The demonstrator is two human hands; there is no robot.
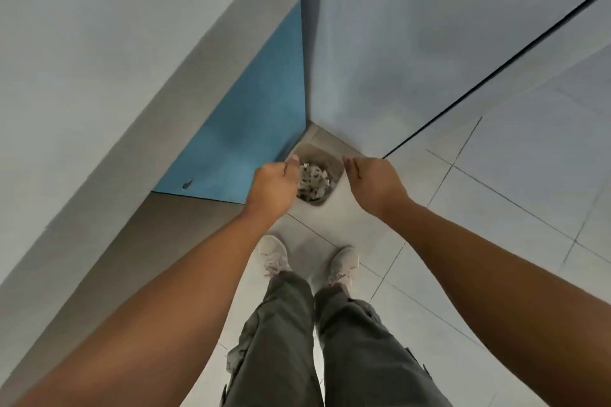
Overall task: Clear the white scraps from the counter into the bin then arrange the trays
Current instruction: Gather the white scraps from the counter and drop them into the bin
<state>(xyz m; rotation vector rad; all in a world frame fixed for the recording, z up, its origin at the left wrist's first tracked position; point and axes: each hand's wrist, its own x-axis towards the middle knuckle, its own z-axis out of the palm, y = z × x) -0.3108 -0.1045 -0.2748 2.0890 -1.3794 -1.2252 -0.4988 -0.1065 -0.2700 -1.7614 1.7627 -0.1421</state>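
Forearms reach fwd: L hand (271, 185) at 9 o'clock of bin (334, 160), R hand (373, 182) at 3. Fingers curled under; can't tell if holding anything. White scraps (314, 180) lie inside bin, btwn hands.

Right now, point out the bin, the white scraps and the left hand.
bin (322, 155): head view, bare inner wall.
white scraps (314, 180): head view, middle of the pile.
left hand (272, 187): head view, back of the hand.

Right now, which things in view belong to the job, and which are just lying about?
Job: bin, scraps inside it, counter, left hand and right hand above the bin.
Lying about: blue panel, shoes, floor.
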